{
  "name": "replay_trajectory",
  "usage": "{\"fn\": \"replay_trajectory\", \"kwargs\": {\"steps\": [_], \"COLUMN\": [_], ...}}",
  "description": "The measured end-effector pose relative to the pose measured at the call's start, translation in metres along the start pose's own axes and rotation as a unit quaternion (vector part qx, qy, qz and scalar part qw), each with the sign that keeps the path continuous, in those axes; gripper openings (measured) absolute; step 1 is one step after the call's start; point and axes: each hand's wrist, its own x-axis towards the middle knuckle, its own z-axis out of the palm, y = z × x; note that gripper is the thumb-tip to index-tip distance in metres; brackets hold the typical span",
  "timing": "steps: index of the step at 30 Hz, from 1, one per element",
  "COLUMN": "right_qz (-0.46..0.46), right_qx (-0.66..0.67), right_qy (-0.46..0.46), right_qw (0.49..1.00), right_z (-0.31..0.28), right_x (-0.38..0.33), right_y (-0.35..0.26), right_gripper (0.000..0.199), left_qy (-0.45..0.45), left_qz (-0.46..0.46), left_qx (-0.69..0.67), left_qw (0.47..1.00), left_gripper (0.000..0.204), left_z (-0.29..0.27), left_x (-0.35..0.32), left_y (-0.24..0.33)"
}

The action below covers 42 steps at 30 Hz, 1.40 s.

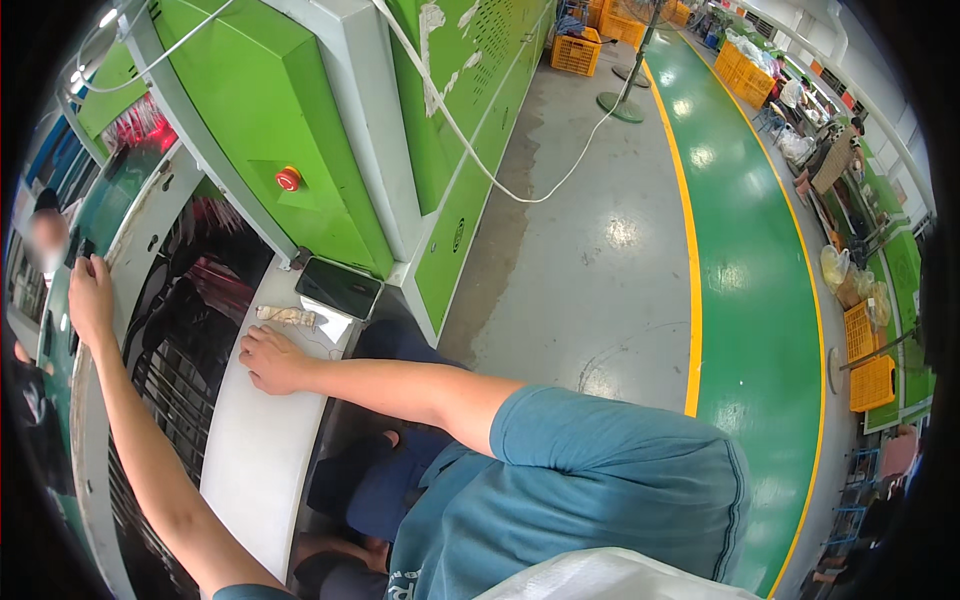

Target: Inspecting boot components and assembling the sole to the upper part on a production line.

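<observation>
At the far left, my left hand (91, 300) reaches over the green conveyor belt (115, 215). Its fingers are closed on a small dark piece (84, 248), too small to make out further. My right hand (272, 361) rests on the white ledge (262, 435), fingers loosely bent and slightly apart, with nothing seen in them. Just beyond it lies a tan and white wrapped roll (286, 316). A dark phone (340, 288) lies farther back on the ledge, against the green machine. Between my arms, black pieces (180, 315) lie in the slot above dark bars.
A green machine cabinet (270, 130) with a red emergency button (288, 179) rises ahead. A white cable (470, 150) hangs across to a fan stand (622, 106). Yellow lines edge a green walkway (745, 300) at right. Another person (46, 235) is across the belt; orange crates (577, 52) stand far off.
</observation>
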Motion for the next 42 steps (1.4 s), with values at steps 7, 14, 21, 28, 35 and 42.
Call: {"fn": "replay_trajectory", "kwargs": {"steps": [7,14,21,28,35,42], "right_qz": [-0.003,0.019,0.025,0.042,0.048,0.056], "right_qx": [0.006,0.011,0.038,0.044,0.039,0.043], "right_qy": [-0.009,0.013,0.055,-0.025,-0.032,-0.045], "right_qw": [1.000,1.000,0.997,0.998,0.998,0.997], "right_z": [-0.003,-0.006,-0.016,-0.013,-0.012,-0.010], "right_x": [0.000,-0.003,-0.001,-0.002,-0.002,0.000], "right_y": [-0.002,-0.003,-0.008,-0.006,-0.009,-0.005], "right_gripper": [0.024,0.042,0.080,0.080,0.076,0.072], "left_qy": [-0.002,0.006,0.002,0.001,0.010,0.005], "left_qz": [-0.001,-0.001,0.003,0.000,0.004,-0.009], "left_qx": [0.013,0.017,0.008,0.008,0.012,0.015], "left_qw": [1.000,1.000,1.000,1.000,1.000,1.000], "left_gripper": [0.046,0.043,0.045,0.044,0.042,0.041], "left_z": [-0.002,-0.002,-0.005,-0.004,-0.006,-0.007], "left_x": [0.000,-0.006,-0.004,-0.004,-0.006,-0.005], "left_y": [-0.001,0.011,0.008,0.010,0.004,0.008]}}
